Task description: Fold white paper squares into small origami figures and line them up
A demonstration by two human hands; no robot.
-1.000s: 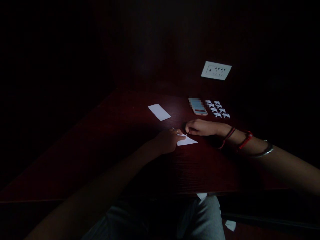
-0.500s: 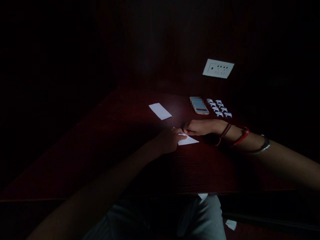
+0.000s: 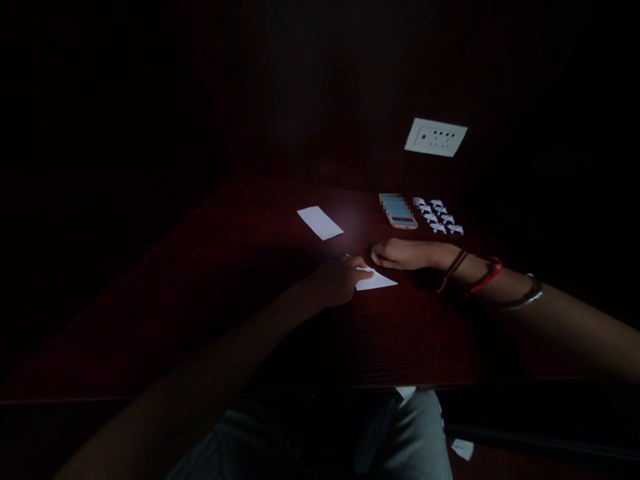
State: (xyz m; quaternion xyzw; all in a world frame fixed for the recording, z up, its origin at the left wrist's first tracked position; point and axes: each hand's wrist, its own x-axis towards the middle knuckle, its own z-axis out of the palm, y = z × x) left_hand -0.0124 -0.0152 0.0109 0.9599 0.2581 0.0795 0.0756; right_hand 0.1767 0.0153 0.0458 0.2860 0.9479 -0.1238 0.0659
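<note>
A folded piece of white paper [image 3: 376,279] lies flat on the dark red table, its pointed corner toward the right. My left hand [image 3: 341,280] presses it down, with the thumb across its face and the other fingers at its far left edge; part of the sheet is hidden under them. A ring shows on this hand. Just beyond the paper's far edge, my right hand [image 3: 397,254] rests on the table with its fingers curled closed. Nothing shows in those fingers, and its fingertips are close to the paper.
Farther back lies a white paper rectangle [image 3: 321,223]. A phone [image 3: 399,211] and several small folded paper pieces [image 3: 439,217] are at the back right, below a wall socket [image 3: 436,137]. Paper scraps show at the table's front edge [image 3: 406,392] and lower down [image 3: 463,449].
My right hand has slid slightly to the right, away from my left fingers. My left hand and the folded paper have stayed in place.
</note>
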